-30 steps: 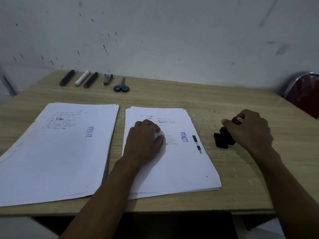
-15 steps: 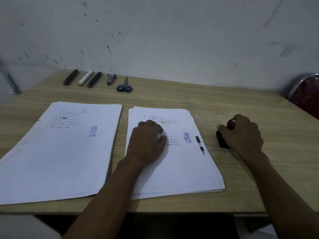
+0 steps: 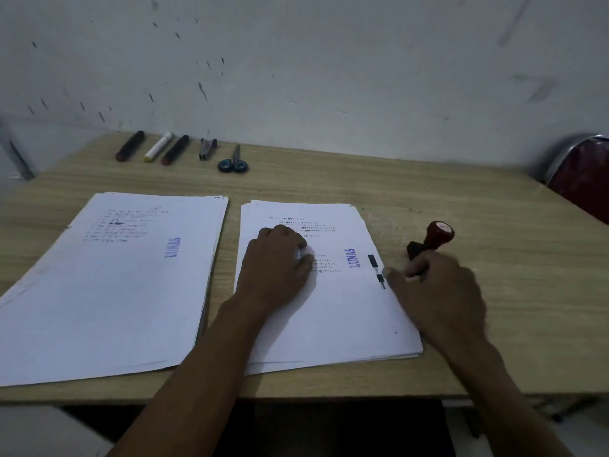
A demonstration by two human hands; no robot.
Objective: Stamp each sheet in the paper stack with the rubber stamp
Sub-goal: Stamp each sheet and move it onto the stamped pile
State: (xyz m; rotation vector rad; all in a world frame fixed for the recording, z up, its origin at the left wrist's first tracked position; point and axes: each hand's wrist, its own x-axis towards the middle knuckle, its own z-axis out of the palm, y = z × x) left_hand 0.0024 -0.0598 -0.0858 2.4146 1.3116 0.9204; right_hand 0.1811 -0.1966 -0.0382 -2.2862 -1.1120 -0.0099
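Note:
Two paper stacks lie on the wooden table. The left stack (image 3: 108, 285) has a blue "LUNAS" stamp mark on its top sheet. The right stack (image 3: 336, 311) also shows a blue "LUNAS" mark on top. My left hand (image 3: 276, 262) rests palm down on the right stack's top sheet, holding nothing. The rubber stamp (image 3: 431, 239), with a red handle and a black base, lies tilted on the table just right of that stack. My right hand (image 3: 438, 291) is below the stamp, off its handle, with a fingertip at the stack's right edge.
Three markers (image 3: 151, 148), a stapler (image 3: 207, 148) and blue-handled scissors (image 3: 233, 161) line the table's far edge by the wall. A red chair back (image 3: 583, 179) stands at the right. The table's front edge runs just below the stacks.
My right hand has let go of the stamp's handle and slid down and left to the right stack's edge. The stamp now lies uncovered. My left hand has stayed on the sheet.

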